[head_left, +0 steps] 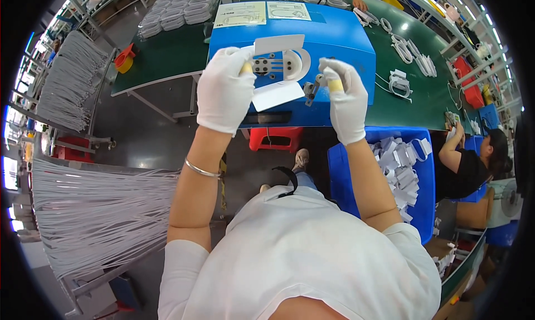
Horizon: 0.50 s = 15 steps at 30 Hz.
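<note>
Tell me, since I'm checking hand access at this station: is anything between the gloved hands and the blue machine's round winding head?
Nothing visible blocks them. The left hand is right at the winding head, and the right hand is beside it on the blue machine. Two white flaps sit above and below the head, not across the hands' path.

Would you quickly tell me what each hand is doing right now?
Left hand: gloved, fingers closed on the machine's white winding fixture.
Right hand: gloved, fingers pinched at the small metal part on the blue machine.
</note>
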Each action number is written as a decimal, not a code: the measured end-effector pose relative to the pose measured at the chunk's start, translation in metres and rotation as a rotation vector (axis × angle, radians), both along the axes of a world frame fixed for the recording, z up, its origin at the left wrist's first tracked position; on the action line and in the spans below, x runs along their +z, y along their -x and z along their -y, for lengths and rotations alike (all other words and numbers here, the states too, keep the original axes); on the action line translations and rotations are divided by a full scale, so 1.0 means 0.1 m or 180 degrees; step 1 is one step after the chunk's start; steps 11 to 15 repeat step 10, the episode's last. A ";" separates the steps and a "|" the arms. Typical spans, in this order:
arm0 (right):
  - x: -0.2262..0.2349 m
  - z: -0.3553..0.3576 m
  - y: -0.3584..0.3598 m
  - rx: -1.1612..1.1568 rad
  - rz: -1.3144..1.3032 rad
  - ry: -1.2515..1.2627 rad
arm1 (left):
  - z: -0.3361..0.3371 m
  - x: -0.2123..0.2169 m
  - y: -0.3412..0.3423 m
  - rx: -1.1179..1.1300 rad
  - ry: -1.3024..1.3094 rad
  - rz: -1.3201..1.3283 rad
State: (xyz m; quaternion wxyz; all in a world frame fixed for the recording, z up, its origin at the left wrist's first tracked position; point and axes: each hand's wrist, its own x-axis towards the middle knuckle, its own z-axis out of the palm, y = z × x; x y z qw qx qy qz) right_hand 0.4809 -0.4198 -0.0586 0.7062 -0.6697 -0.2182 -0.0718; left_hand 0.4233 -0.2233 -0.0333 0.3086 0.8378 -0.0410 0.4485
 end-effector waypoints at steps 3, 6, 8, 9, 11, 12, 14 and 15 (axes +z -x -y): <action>0.14 -0.08 -0.05 -0.0398 0.0648 0.0732 | -0.11 -0.01 -0.03 0.0516 -0.0112 -0.0232; 0.11 -0.15 -0.15 -0.0334 0.1181 0.1038 | -0.17 -0.01 -0.01 0.1019 -0.0498 -0.0048; 0.11 -0.19 -0.19 -0.0206 0.1003 0.1014 | -0.28 -0.10 -0.05 0.1033 -0.0410 -0.0010; 0.11 -0.20 -0.20 -0.0084 0.0826 0.0984 | -0.30 -0.14 -0.07 0.0819 0.0305 -0.0424; 0.11 -0.22 -0.20 -0.0067 0.0826 0.0988 | -0.32 -0.15 -0.07 0.0609 0.1021 -0.0832; 0.11 -0.22 -0.20 -0.0067 0.0826 0.0988 | -0.32 -0.15 -0.07 0.0609 0.1021 -0.0832; 0.11 -0.22 -0.20 -0.0067 0.0826 0.0988 | -0.32 -0.15 -0.07 0.0609 0.1021 -0.0832; 0.11 -0.22 -0.20 -0.0067 0.0826 0.0988 | -0.32 -0.15 -0.07 0.0609 0.1021 -0.0832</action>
